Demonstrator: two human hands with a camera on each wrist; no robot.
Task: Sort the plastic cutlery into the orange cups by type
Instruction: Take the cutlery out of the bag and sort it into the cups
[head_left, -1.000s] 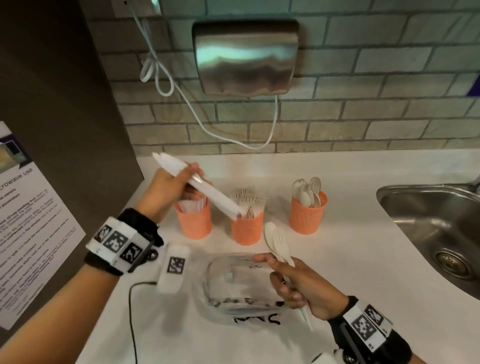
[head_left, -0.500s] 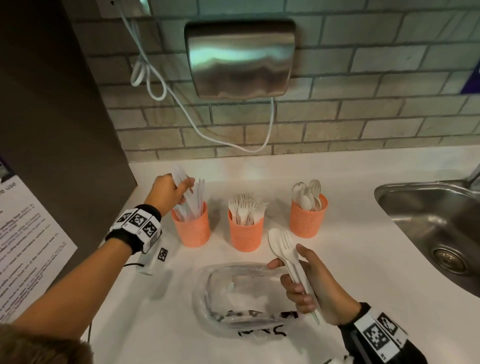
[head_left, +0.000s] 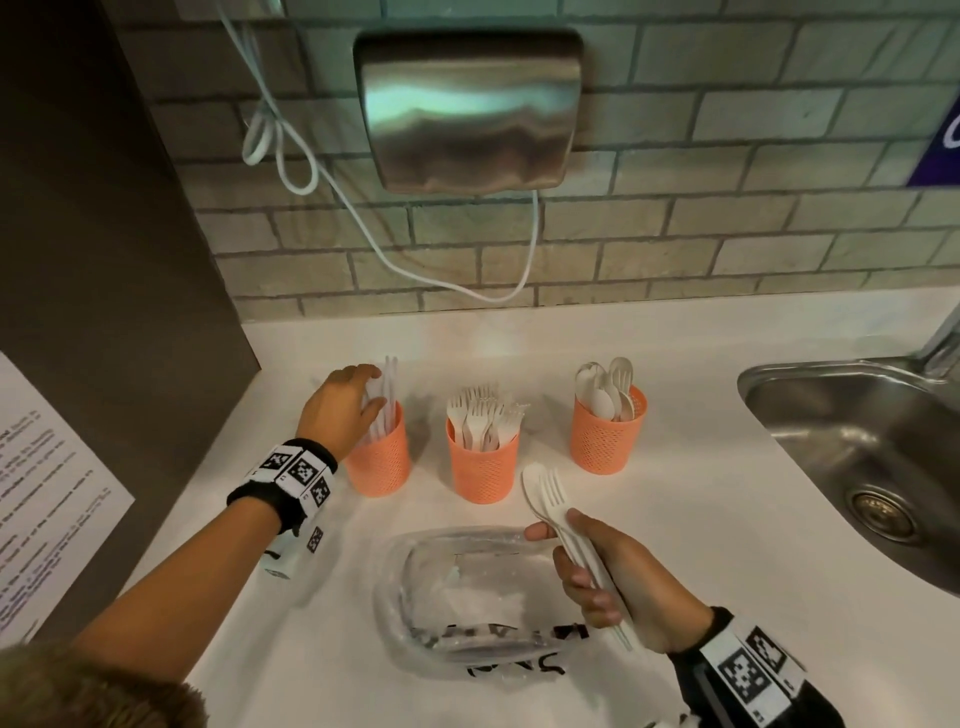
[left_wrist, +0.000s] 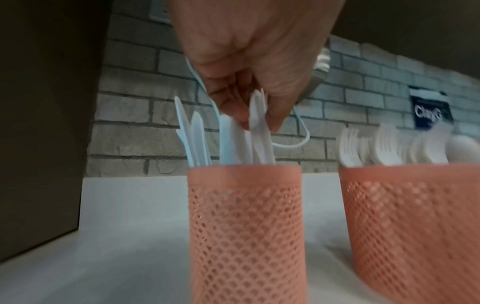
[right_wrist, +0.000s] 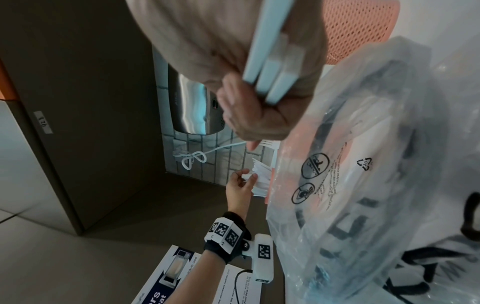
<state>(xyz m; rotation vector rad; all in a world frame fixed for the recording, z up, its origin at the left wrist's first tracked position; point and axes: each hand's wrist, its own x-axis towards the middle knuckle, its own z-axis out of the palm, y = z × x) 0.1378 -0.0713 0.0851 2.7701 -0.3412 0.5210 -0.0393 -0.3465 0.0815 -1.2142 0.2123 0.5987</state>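
Three orange mesh cups stand in a row on the white counter: the left cup (head_left: 379, 467) (left_wrist: 245, 216) holds knives, the middle cup (head_left: 483, 470) (left_wrist: 415, 216) forks, the right cup (head_left: 608, 441) spoons. My left hand (head_left: 371, 395) (left_wrist: 255, 123) hovers over the left cup. Its thumb and fingers pinch the tips of white knives (left_wrist: 259, 131) that stand inside the cup. My right hand (head_left: 561, 540) (right_wrist: 249, 86) is in front of the middle cup. It grips a white spoon (head_left: 534, 486) and fork (head_left: 554, 491) by their handles (right_wrist: 270, 67), heads up.
A clear plastic bag (head_left: 467, 597) (right_wrist: 376, 164) lies on the counter just left of my right hand. A steel sink (head_left: 857, 457) is at the right. A dark cabinet panel (head_left: 104, 260) walls off the left. A hand dryer (head_left: 467, 109) and white cord (head_left: 363, 218) hang on the brick wall.
My left hand carried the knives from above the cups down into the left cup. My right hand kept its hold on the spoon and fork and barely shifted.
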